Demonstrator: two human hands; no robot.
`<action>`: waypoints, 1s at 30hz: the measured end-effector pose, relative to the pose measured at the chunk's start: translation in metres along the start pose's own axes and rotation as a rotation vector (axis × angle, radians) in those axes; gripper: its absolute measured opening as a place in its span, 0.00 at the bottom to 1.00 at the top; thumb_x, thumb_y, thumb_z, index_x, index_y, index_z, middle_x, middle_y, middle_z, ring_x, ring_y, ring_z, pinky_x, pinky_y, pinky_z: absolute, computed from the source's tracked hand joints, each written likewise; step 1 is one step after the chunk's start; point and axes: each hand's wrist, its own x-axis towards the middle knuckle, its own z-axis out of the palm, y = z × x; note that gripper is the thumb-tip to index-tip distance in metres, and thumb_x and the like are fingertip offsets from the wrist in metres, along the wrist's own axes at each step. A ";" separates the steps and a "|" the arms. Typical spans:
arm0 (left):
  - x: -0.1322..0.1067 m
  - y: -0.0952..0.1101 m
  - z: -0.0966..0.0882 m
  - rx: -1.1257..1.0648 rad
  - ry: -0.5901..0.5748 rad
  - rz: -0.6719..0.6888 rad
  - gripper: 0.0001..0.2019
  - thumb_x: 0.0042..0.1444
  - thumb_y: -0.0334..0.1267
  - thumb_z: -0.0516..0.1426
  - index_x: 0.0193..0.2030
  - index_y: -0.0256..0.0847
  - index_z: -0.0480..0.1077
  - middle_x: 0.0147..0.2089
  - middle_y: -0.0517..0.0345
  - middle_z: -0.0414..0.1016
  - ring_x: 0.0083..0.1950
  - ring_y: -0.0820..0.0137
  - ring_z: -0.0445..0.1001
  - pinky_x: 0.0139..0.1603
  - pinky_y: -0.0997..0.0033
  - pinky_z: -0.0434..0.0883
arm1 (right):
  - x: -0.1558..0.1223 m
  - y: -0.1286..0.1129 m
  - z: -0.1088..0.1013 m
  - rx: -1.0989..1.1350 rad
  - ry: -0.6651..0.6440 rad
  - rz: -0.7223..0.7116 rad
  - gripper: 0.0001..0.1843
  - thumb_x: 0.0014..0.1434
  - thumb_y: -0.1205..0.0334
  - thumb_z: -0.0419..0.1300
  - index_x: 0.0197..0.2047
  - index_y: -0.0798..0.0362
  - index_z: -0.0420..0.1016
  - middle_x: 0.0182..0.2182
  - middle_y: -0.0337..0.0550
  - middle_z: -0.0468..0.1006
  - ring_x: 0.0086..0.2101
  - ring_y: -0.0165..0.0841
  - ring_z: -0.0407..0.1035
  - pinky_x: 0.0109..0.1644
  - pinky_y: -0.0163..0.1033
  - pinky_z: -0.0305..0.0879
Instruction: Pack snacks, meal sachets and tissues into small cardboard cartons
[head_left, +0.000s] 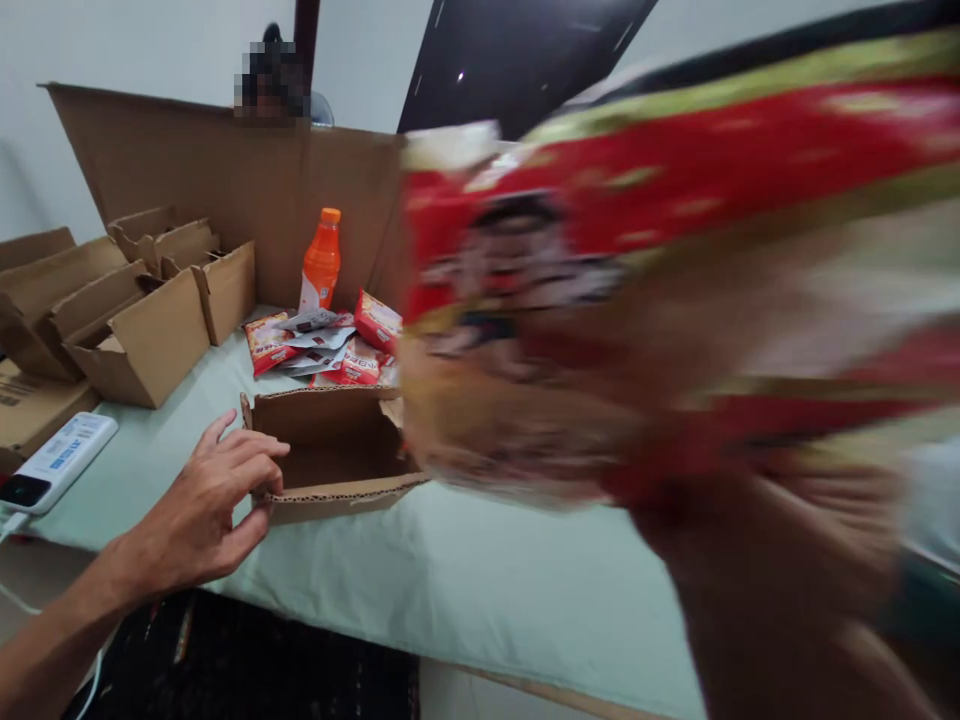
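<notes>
A large red, yellow and clear plastic snack bag (517, 400) fills the right side of the view, smeared by motion. From below, my right hand (817, 510) grips it; part of the hand is blurred and covered by the bag. My left hand (232, 490) is at the near left corner of an open cardboard box (337, 495), its fingers apart and loosely curved over the rim. I cannot tell how firmly it touches. The inside of the box that shows is bare brown cardboard. The bag hides the box's right end.
Behind the box lie several small red and silver packets (330, 345) and an orange drink bottle (321, 262) standing upright. Several open cardboard boxes (154, 345) stand at the left. A white power bank (67, 455) with a cable lies on the pale green cloth (495, 570). A tall cardboard panel (202, 150) backs the table; a person's head shows above it.
</notes>
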 end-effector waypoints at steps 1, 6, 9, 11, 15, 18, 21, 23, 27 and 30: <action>0.000 0.001 0.001 0.028 0.000 0.002 0.08 0.57 0.26 0.51 0.39 0.43 0.67 0.47 0.53 0.80 0.61 0.56 0.75 0.71 0.32 0.56 | 0.010 -0.008 0.026 0.011 -0.013 -0.013 0.07 0.62 0.49 0.68 0.44 0.36 0.83 0.30 0.34 0.83 0.23 0.38 0.75 0.21 0.43 0.74; -0.004 0.004 0.008 0.177 0.093 -0.074 0.09 0.52 0.27 0.53 0.35 0.42 0.72 0.38 0.51 0.79 0.45 0.54 0.77 0.51 0.43 0.75 | 0.058 -0.017 0.098 -0.047 -0.382 -0.071 0.26 0.52 0.40 0.71 0.20 0.53 0.71 0.18 0.34 0.66 0.20 0.27 0.59 0.22 0.34 0.60; -0.008 0.003 0.015 0.198 0.153 -0.102 0.08 0.57 0.28 0.53 0.37 0.41 0.73 0.39 0.50 0.80 0.46 0.54 0.79 0.58 0.35 0.73 | 0.074 -0.007 0.088 -0.203 -0.642 0.028 0.28 0.57 0.39 0.65 0.20 0.53 0.69 0.17 0.33 0.62 0.20 0.25 0.54 0.21 0.32 0.52; -0.009 0.002 0.021 0.192 0.194 -0.112 0.09 0.59 0.27 0.53 0.38 0.39 0.73 0.44 0.47 0.81 0.51 0.52 0.79 0.62 0.31 0.70 | 0.078 -0.003 0.075 -0.356 -0.704 0.042 0.24 0.62 0.43 0.60 0.24 0.53 0.73 0.17 0.34 0.64 0.20 0.26 0.56 0.21 0.32 0.52; -0.006 0.002 0.029 0.212 0.234 -0.091 0.09 0.60 0.26 0.53 0.38 0.37 0.75 0.53 0.37 0.76 0.57 0.48 0.77 0.59 0.31 0.74 | 0.074 0.000 0.082 -0.710 -0.902 -0.128 0.09 0.60 0.62 0.59 0.32 0.52 0.81 0.30 0.40 0.80 0.29 0.31 0.70 0.32 0.34 0.63; -0.003 0.001 0.031 0.221 0.239 -0.064 0.08 0.58 0.25 0.54 0.38 0.36 0.75 0.55 0.35 0.73 0.58 0.45 0.75 0.59 0.28 0.73 | 0.069 0.008 0.110 -0.996 -1.109 -0.115 0.07 0.58 0.68 0.62 0.35 0.52 0.82 0.37 0.46 0.85 0.36 0.38 0.77 0.40 0.38 0.67; -0.007 0.000 0.033 0.192 0.259 -0.051 0.09 0.58 0.23 0.54 0.38 0.36 0.74 0.62 0.33 0.68 0.65 0.42 0.71 0.63 0.26 0.69 | 0.068 0.012 0.122 -1.062 -1.205 -0.076 0.08 0.62 0.64 0.63 0.43 0.52 0.83 0.43 0.49 0.86 0.41 0.41 0.79 0.45 0.40 0.71; -0.012 -0.001 0.035 0.138 0.299 -0.075 0.09 0.61 0.24 0.53 0.41 0.38 0.73 0.69 0.35 0.62 0.70 0.43 0.66 0.65 0.31 0.71 | 0.069 0.008 0.114 -1.004 -1.132 -0.127 0.14 0.63 0.62 0.63 0.51 0.52 0.82 0.50 0.50 0.85 0.47 0.43 0.79 0.50 0.43 0.73; -0.021 -0.004 0.039 -0.001 0.433 -0.181 0.18 0.66 0.30 0.57 0.61 0.41 0.66 0.75 0.37 0.56 0.74 0.51 0.63 0.69 0.45 0.71 | 0.067 -0.013 0.082 -0.808 -0.819 -0.279 0.17 0.69 0.58 0.57 0.56 0.51 0.80 0.54 0.49 0.83 0.52 0.40 0.79 0.55 0.42 0.74; -0.021 -0.012 0.043 -0.057 0.426 -0.206 0.28 0.67 0.35 0.58 0.71 0.40 0.57 0.70 0.39 0.65 0.72 0.55 0.67 0.70 0.51 0.71 | 0.060 -0.025 0.061 -0.730 -0.613 -0.324 0.16 0.71 0.55 0.55 0.50 0.49 0.83 0.48 0.46 0.86 0.46 0.38 0.81 0.52 0.42 0.76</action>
